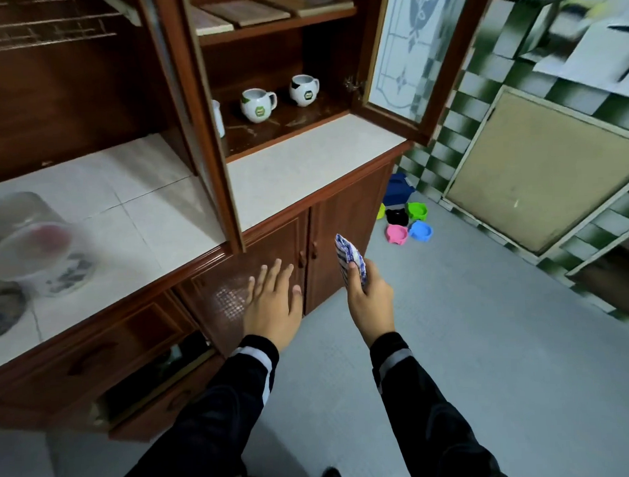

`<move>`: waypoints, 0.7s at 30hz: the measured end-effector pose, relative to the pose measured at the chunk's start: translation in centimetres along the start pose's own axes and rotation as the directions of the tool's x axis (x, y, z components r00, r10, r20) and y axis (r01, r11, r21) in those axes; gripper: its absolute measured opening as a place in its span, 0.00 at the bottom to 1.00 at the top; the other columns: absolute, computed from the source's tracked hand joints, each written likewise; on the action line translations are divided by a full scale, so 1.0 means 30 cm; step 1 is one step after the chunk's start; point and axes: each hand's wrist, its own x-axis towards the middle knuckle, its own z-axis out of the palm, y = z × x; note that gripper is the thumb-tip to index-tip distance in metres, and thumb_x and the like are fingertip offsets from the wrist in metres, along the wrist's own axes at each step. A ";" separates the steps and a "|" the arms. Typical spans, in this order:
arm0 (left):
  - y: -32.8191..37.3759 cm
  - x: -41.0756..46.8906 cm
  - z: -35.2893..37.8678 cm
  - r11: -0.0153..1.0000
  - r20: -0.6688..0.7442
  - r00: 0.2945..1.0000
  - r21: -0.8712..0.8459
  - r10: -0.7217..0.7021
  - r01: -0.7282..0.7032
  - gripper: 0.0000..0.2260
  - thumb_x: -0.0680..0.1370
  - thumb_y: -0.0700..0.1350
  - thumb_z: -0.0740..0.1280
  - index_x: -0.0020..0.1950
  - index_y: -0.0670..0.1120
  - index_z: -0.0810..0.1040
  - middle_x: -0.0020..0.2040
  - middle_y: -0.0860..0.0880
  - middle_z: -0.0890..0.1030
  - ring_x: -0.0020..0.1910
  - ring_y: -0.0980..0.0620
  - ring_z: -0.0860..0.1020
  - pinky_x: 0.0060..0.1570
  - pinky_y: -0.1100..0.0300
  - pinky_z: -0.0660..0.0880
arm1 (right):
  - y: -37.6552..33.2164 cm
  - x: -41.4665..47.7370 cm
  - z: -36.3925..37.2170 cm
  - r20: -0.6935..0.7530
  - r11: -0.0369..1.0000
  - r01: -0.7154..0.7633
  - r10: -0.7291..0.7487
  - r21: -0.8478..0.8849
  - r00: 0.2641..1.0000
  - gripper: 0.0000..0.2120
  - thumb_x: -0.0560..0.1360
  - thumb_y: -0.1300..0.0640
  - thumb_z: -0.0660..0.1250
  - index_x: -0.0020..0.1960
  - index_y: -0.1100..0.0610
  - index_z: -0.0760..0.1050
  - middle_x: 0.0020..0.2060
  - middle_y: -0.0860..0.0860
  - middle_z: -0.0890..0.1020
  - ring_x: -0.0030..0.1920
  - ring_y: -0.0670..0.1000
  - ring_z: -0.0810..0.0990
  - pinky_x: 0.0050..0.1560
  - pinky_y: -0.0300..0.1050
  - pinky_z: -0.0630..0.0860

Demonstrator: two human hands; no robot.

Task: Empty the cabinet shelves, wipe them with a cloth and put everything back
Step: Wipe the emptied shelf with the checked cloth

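Note:
The wooden cabinet's lower shelf holds two round white mugs, one with green patches and one with black patches, plus a white cup half hidden behind the door frame. On the upper shelf lie flat wooden boards. My right hand grips a folded blue-and-white checked cloth below the counter edge. My left hand is spread flat, fingers straight, in front of the lower cabinet door, holding nothing.
The glass cabinet door stands swung open to the right. A white tiled counter runs below the shelf, with blurred transparent containers at left. A lower drawer is open. Coloured plastic bowls lie on the grey floor.

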 end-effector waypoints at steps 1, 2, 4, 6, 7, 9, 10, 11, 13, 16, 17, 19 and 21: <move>0.037 0.012 0.012 1.000 -0.007 1.000 -0.002 0.005 -0.005 0.28 0.78 0.55 0.48 0.78 0.50 0.64 0.80 0.50 0.59 0.80 0.49 0.53 0.77 0.53 0.43 | 0.013 0.020 -0.037 0.000 1.000 0.005 -0.005 -0.009 1.000 0.09 0.83 0.55 0.60 0.55 0.57 0.77 0.38 0.53 0.81 0.36 0.51 0.75 0.36 0.40 0.64; 0.069 0.026 0.019 1.000 -0.012 1.000 -0.004 0.009 -0.009 0.28 0.79 0.55 0.48 0.78 0.50 0.64 0.80 0.50 0.59 0.80 0.49 0.53 0.77 0.52 0.43 | 0.023 0.039 -0.067 0.000 1.000 0.015 -0.015 -0.018 1.000 0.09 0.83 0.55 0.59 0.55 0.57 0.77 0.38 0.52 0.80 0.36 0.51 0.75 0.37 0.40 0.64; 0.133 0.054 0.043 1.000 -0.014 1.000 0.004 0.017 -0.017 0.26 0.81 0.55 0.49 0.79 0.50 0.63 0.81 0.50 0.57 0.80 0.49 0.51 0.77 0.52 0.42 | 0.043 0.082 -0.125 -0.009 0.999 0.033 -0.033 -0.029 0.999 0.09 0.83 0.54 0.59 0.55 0.56 0.77 0.37 0.52 0.81 0.37 0.52 0.75 0.37 0.41 0.64; 0.183 0.076 0.064 1.000 -0.025 0.999 0.006 0.021 -0.021 0.24 0.82 0.53 0.50 0.79 0.50 0.63 0.81 0.50 0.57 0.80 0.49 0.51 0.77 0.52 0.42 | 0.058 0.118 -0.170 -0.018 0.999 0.046 -0.046 -0.026 0.999 0.10 0.83 0.54 0.59 0.56 0.57 0.77 0.38 0.52 0.81 0.37 0.52 0.75 0.38 0.41 0.65; 0.203 0.086 0.072 1.000 -0.030 0.999 0.000 0.022 -0.022 0.25 0.82 0.53 0.50 0.79 0.50 0.63 0.81 0.50 0.56 0.80 0.49 0.51 0.77 0.52 0.42 | 0.062 0.133 -0.185 -0.023 0.999 0.051 -0.051 -0.021 0.998 0.10 0.83 0.54 0.59 0.56 0.57 0.77 0.39 0.51 0.81 0.37 0.51 0.75 0.37 0.40 0.65; 0.251 0.120 0.098 0.999 -0.030 0.999 -0.006 0.031 -0.031 0.24 0.83 0.52 0.52 0.79 0.50 0.62 0.81 0.50 0.56 0.80 0.48 0.50 0.77 0.51 0.42 | 0.081 0.178 -0.219 -0.037 0.998 0.059 -0.060 -0.012 0.998 0.10 0.83 0.55 0.60 0.57 0.57 0.78 0.39 0.49 0.81 0.38 0.49 0.75 0.38 0.38 0.65; 0.263 0.135 0.106 0.999 -0.032 0.999 -0.003 0.035 -0.035 0.24 0.83 0.52 0.52 0.79 0.50 0.62 0.81 0.49 0.56 0.80 0.48 0.50 0.77 0.51 0.43 | 0.086 0.195 -0.226 -0.041 0.998 0.066 -0.066 -0.013 0.997 0.10 0.83 0.55 0.60 0.58 0.56 0.78 0.40 0.48 0.81 0.38 0.48 0.75 0.39 0.38 0.65; 0.275 0.152 0.111 0.999 -0.032 0.999 0.005 0.039 -0.039 0.24 0.82 0.53 0.52 0.79 0.50 0.62 0.81 0.49 0.56 0.80 0.48 0.51 0.77 0.50 0.43 | 0.091 0.214 -0.232 -0.044 0.998 0.068 -0.068 -0.011 0.997 0.11 0.83 0.55 0.60 0.59 0.56 0.78 0.41 0.48 0.81 0.38 0.46 0.75 0.39 0.37 0.65; 0.308 0.200 0.128 0.999 -0.032 0.998 0.020 0.045 -0.045 0.28 0.80 0.55 0.49 0.79 0.50 0.63 0.81 0.49 0.56 0.80 0.48 0.51 0.77 0.50 0.43 | 0.112 0.269 -0.247 -0.044 0.998 0.062 -0.062 0.002 0.997 0.11 0.83 0.54 0.60 0.60 0.56 0.77 0.41 0.47 0.81 0.38 0.44 0.74 0.40 0.37 0.66; 0.342 0.280 0.153 0.999 -0.040 0.998 0.026 0.038 -0.037 0.28 0.79 0.56 0.48 0.79 0.50 0.62 0.81 0.49 0.56 0.80 0.47 0.51 0.77 0.50 0.42 | 0.132 0.351 -0.262 -0.046 0.997 0.072 -0.071 0.001 0.996 0.11 0.83 0.54 0.60 0.61 0.56 0.77 0.42 0.48 0.81 0.38 0.45 0.75 0.39 0.37 0.66; 0.352 0.316 0.163 0.999 -0.046 0.998 0.032 0.036 -0.034 0.27 0.80 0.55 0.48 0.79 0.50 0.62 0.81 0.49 0.56 0.80 0.47 0.51 0.77 0.50 0.43 | 0.135 0.386 -0.266 -0.049 0.997 0.076 -0.076 0.000 0.996 0.12 0.83 0.54 0.60 0.61 0.56 0.77 0.42 0.48 0.81 0.39 0.46 0.76 0.39 0.38 0.66; 0.379 0.394 0.182 0.998 -0.055 0.998 0.054 0.042 -0.039 0.25 0.82 0.54 0.50 0.79 0.51 0.61 0.81 0.49 0.56 0.80 0.47 0.51 0.78 0.49 0.43 | 0.140 0.465 -0.270 -0.046 0.997 0.076 -0.076 -0.007 0.996 0.12 0.83 0.53 0.60 0.61 0.55 0.76 0.42 0.48 0.81 0.40 0.48 0.77 0.39 0.39 0.67; 0.415 0.483 0.199 0.998 -0.066 0.997 0.053 0.050 -0.046 0.26 0.81 0.54 0.49 0.79 0.50 0.61 0.81 0.49 0.56 0.80 0.47 0.51 0.77 0.49 0.44 | 0.140 0.559 -0.270 -0.041 0.996 0.089 -0.090 -0.010 0.995 0.12 0.83 0.53 0.60 0.61 0.56 0.76 0.42 0.47 0.81 0.40 0.48 0.77 0.40 0.41 0.69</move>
